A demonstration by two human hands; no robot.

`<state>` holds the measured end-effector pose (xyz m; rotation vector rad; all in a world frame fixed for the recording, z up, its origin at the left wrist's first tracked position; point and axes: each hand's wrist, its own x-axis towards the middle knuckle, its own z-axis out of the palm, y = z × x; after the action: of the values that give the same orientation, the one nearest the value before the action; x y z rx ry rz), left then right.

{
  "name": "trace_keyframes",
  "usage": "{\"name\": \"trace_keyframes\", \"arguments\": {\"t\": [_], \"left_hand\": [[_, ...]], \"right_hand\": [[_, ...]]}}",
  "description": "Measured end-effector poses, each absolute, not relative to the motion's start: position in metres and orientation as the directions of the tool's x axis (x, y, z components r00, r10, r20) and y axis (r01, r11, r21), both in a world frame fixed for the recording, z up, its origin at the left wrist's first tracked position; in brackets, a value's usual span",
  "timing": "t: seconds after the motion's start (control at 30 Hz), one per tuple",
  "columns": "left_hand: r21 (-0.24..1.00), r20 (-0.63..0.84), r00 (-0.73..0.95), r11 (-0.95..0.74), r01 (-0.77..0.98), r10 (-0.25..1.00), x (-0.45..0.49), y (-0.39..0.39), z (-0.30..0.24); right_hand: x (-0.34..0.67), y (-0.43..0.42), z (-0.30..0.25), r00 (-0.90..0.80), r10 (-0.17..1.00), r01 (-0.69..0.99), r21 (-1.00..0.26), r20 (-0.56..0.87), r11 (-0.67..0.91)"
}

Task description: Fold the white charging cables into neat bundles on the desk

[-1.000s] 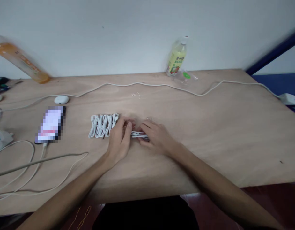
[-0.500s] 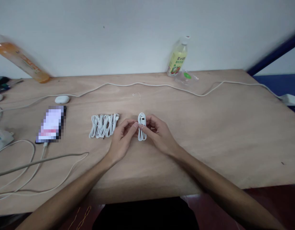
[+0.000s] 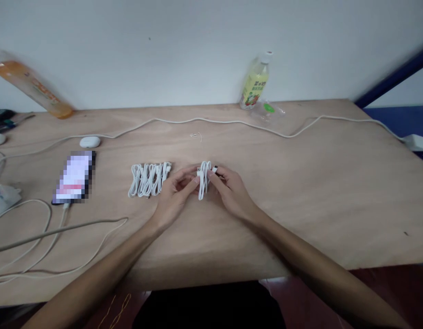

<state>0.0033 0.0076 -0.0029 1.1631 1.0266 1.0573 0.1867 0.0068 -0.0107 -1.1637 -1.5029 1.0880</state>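
A coiled white cable (image 3: 203, 179) stands upright just above the wooden table (image 3: 300, 183), pinched from both sides. My left hand (image 3: 175, 194) grips its left side with thumb and fingers closed. My right hand (image 3: 232, 192) holds the right side, fingers closed near the cable's plug end. To the left, a row of several bundled white cables (image 3: 148, 179) lies flat on the table, apart from my hands.
A phone (image 3: 75, 177) with a charging cable lies at the left, a white earbud case (image 3: 89, 142) behind it. A long white cord (image 3: 232, 122) crosses the back. A yellow drink bottle (image 3: 254, 82) stands by the wall, an orange bottle (image 3: 33, 87) at far left.
The cable bundle lay flat under my hands a second ago. It has since been lifted and turned upright between both hands, and now looks more tightly gathered.
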Motion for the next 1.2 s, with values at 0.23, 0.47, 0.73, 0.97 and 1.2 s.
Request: {"name": "trace_keyframes", "arguments": {"t": [0.23, 0.47, 0.73, 0.97, 1.2], "left_hand": [[0.988, -0.100, 0.183, 0.120, -0.099, 0.978, 0.003, 0.009, -0.005], [0.997, -0.044, 0.070, 0.049, -0.068, 0.997, 0.003, 0.010, -0.006], [0.994, 0.106, -0.009, -0.105, 0.034, 0.994, 0.006, 0.005, -0.005], [0.987, 0.128, -0.014, -0.126, 0.103, 0.992, 0.004, 0.005, 0.004], [0.998, 0.053, 0.003, -0.053, 0.024, 0.999, 0.003, 0.007, 0.002]], "right_hand": [[0.184, 0.004, -0.007, -0.188, 0.976, 0.168, -0.976, 0.106, 0.139], [0.184, 0.004, -0.010, -0.125, 0.989, 0.174, -0.980, 0.076, 0.097], [0.183, 0.004, -0.012, -0.056, 0.997, 0.096, -0.995, -0.046, -0.040], [0.182, 0.002, -0.012, -0.050, 0.996, 0.024, -0.997, -0.077, -0.076], [0.183, 0.004, -0.016, -0.015, 0.999, 0.001, -0.999, -0.048, -0.048]]}}
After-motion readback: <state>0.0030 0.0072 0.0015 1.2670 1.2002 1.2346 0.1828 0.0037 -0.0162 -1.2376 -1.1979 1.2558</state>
